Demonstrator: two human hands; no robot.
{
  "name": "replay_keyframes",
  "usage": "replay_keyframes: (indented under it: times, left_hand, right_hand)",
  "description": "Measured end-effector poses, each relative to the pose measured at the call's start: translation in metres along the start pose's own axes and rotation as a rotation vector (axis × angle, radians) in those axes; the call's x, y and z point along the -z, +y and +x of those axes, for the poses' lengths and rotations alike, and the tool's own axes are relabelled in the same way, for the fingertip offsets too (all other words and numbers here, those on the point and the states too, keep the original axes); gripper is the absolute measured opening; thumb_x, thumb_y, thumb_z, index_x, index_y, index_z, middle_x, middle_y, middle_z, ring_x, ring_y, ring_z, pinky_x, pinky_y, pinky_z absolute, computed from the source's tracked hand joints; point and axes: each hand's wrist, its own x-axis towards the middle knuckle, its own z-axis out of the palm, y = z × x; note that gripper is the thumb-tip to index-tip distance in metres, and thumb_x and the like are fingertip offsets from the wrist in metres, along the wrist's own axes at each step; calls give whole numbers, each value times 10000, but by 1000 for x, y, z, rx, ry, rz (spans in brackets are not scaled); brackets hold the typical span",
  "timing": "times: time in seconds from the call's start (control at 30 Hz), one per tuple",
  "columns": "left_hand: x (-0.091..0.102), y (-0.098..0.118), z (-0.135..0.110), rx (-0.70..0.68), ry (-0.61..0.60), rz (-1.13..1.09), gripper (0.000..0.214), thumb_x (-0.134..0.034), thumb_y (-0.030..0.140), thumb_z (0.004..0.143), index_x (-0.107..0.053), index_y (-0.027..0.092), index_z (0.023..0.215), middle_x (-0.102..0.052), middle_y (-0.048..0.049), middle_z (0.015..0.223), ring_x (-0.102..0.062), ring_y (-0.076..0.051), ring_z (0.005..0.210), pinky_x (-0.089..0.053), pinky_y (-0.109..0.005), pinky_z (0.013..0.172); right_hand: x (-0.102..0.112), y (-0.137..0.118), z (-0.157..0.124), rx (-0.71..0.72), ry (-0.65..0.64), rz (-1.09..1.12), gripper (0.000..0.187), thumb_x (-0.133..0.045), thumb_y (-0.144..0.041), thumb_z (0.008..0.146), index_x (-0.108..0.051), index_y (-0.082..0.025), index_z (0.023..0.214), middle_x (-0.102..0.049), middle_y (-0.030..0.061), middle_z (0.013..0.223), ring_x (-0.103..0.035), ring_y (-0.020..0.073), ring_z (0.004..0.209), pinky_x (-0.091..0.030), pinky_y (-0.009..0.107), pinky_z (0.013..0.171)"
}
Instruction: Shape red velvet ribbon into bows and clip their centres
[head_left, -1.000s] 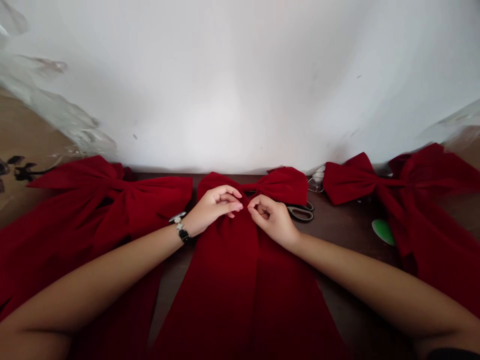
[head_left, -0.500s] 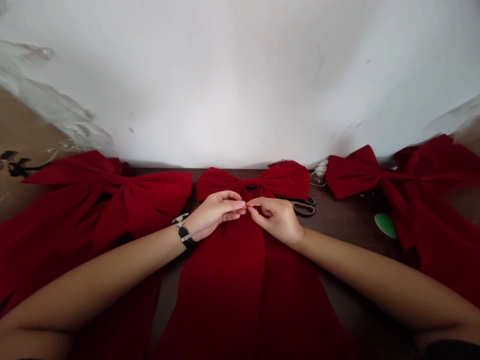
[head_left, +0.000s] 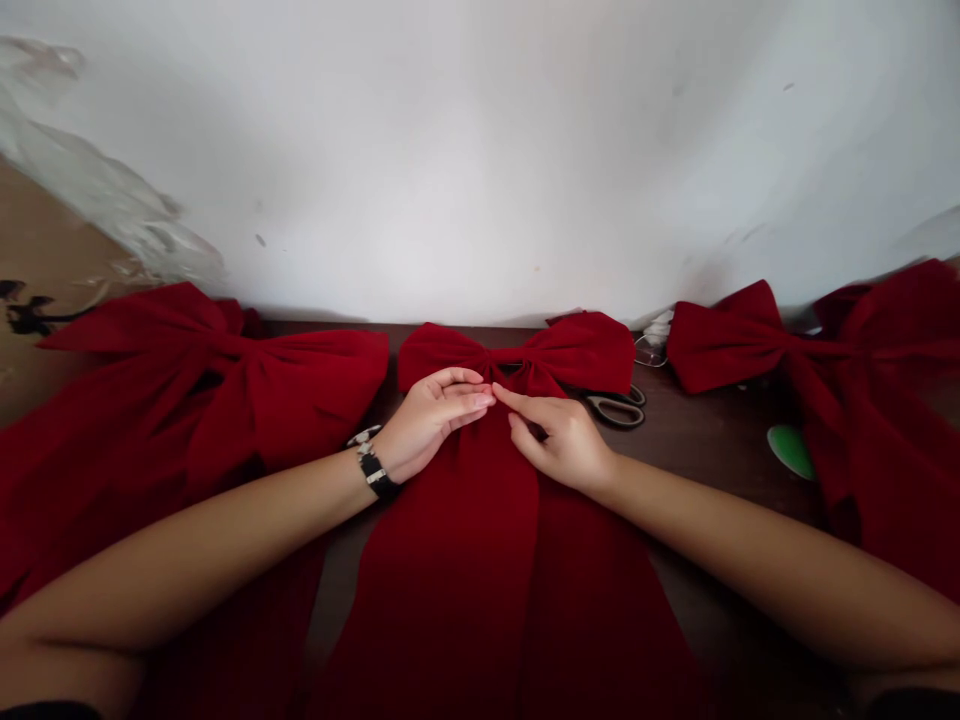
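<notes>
A large red fabric bow (head_left: 585,350) lies in front of me, its two long tails running down toward me. Over its upper tails, just below the knot, my left hand (head_left: 431,425) is closed with thumb pressed to fingertips. Anything in that pinch is too small to make out. My right hand (head_left: 568,440) touches those fingertips with its outstretched index finger. Its thumb stands apart from the index finger, and no object shows between them. Scissors (head_left: 619,407) lie partly under the bow's right loop, with their handles showing.
Another red bow (head_left: 315,385) lies at left, with more red bows (head_left: 727,340) at right. A green round item (head_left: 791,451) and a small white item (head_left: 657,335) lie on the dark table (head_left: 697,450). Behind stands a white wall (head_left: 465,170); clear plastic (head_left: 112,190) covers brown cardboard (head_left: 45,225).
My right thumb has moved away from the index finger, which now reaches straight to my left fingertips. My left hand keeps its pinch. The view has shifted slightly.
</notes>
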Motion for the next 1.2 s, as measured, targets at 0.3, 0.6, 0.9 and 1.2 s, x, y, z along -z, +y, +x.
replay_keyframes:
  times: [0.3,0.6,0.9,1.2]
  left_hand:
    - [-2,-1,0,-37,23,8,259,-756,101,693,-612,145,904,-677,18,813,-657,-68,754,-541,-204,773]
    - [-6,2,-1,-4,-5,35,266,-762,120,678,-572,143,862,-664,16,795,-646,-73,739,-541,-206,733]
    - [-7,-1,-4,-65,-68,200,255,-740,153,692,-563,159,876,-643,19,798,-617,-85,722,-512,-215,663]
    - [-10,-3,-11,-281,-36,476,188,-710,177,742,-532,159,802,-670,-2,824,-633,-116,816,-477,-244,782]
  right_hand:
    - [1,0,-1,-86,-109,171,450,-460,-206,891,-547,-179,1332,-735,54,831,-582,117,543,-509,252,586]
    - [2,4,7,-225,153,235,277,-498,-152,841,-603,-197,1094,-621,36,837,-584,159,766,-514,328,763]
    - [-1,-7,1,-59,169,227,549,-558,-116,789,-389,-235,1298,-512,115,1259,-519,243,1188,-433,464,1057]
    - [-9,-2,3,-243,24,538,377,-584,-140,785,-446,-227,1125,-500,74,1105,-594,128,848,-568,278,705]
